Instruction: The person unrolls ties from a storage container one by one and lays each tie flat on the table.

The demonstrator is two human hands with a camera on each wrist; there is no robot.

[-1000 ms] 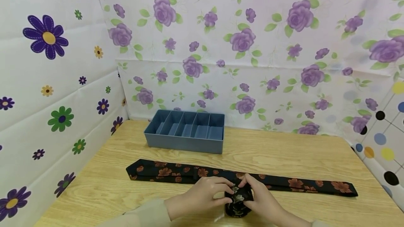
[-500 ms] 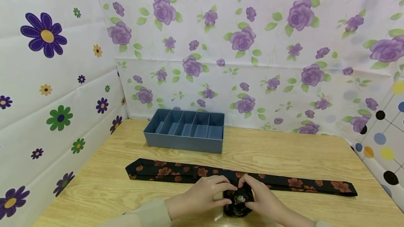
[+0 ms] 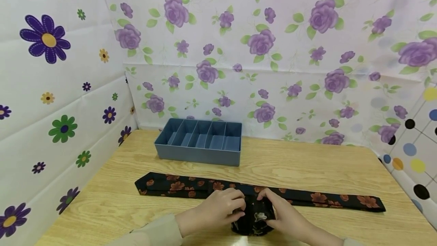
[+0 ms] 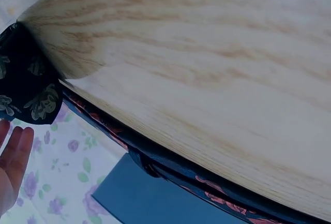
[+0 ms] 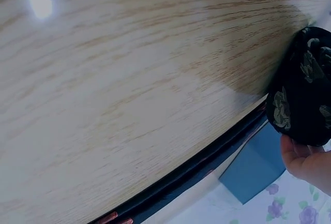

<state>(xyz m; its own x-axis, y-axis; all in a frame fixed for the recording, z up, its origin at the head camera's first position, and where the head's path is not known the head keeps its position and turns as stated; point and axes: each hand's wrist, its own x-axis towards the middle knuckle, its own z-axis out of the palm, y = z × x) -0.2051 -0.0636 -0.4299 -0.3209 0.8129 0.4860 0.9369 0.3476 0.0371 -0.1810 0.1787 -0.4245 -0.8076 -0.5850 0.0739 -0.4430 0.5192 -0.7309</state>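
Note:
A rolled black necktie with pale grey flowers [image 3: 254,219] stands near the table's front edge, between both hands. My left hand [image 3: 220,210] pinches its left side with curled fingers and thumb, where dark fabric bulges outward. Against the right side, my right hand [image 3: 285,215] grips it, thumb low on the front and index finger bent over the top. Only part of the roll [image 4: 26,79] shows in the left wrist view, and the right wrist view has it [image 5: 305,89] above the right fingers. Behind the hands lies a second, dark necktie with orange flowers [image 3: 177,186], stretched lengthwise.
A blue-grey box with several compartments [image 3: 199,155] stands at the back left of the wooden table [image 3: 307,166]. Flower-printed cloth [image 3: 222,48] hangs behind, and more patterned cloth [image 3: 68,71] closes off the left side.
My left hand has drawn slightly leftward, and the roll's left side has widened with it. The right hand has stayed nearly in place. The flat necktie and the box have not moved.

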